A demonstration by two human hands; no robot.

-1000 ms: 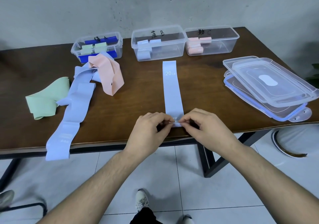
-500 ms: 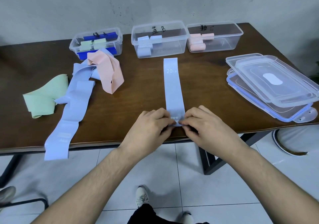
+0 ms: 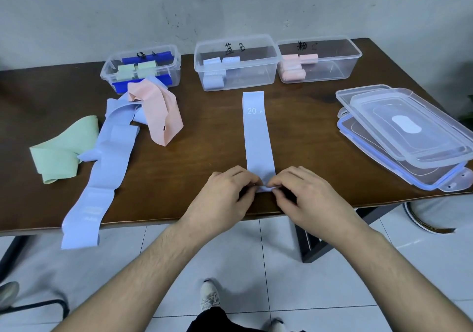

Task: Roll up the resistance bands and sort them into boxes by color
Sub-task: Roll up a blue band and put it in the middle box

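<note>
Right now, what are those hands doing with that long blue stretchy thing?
A person is starting to roll up a blue band that lies flat on the table. The left hand and right hand pinch its near end, where only a tiny roll shows. Its rolled mates sit in the middle box, with green rolls in the left box and pink ones in the right box. A green band, another blue band and a pink band wait unrolled.

Bare table [image 3: 210, 132] flanks the band [image 3: 257, 132]; boxes [image 3: 236, 63] seemingly block beyond.
</note>
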